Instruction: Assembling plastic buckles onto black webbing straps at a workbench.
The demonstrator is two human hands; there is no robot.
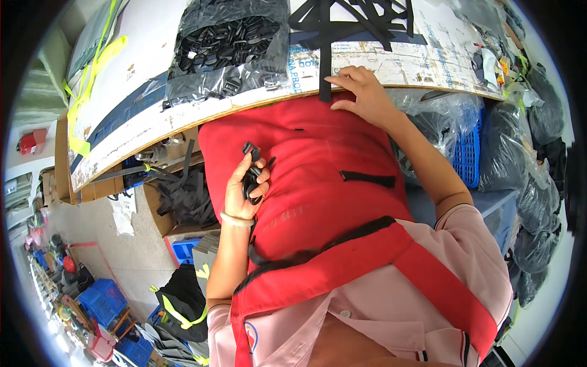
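Head view: I judge the black strap (pixel 326 64) limp, best pinched near-end, left grip (pixel 243 189) clamped on buckle (pixel 251 149), right grip (pixel 362 98) apart.

Black straps (pixel 319 21) ran off the upper edge at twelve o'clock.
The left hand (pixel 237 191) partly hid its black strap (pixel 248 183); clutter (pixel 67 263) toward eight was blurred.

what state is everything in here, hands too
left hand: curled shut around black buckle pieces
black buckle pieces: held, poking out past the thumb
right hand: partly open, fingertips at the black strap
black strap: end over the table edge
clear plastic bag: flat, full of black buckles
cardboard box: open, holding dark straps
red apron: worn, creased
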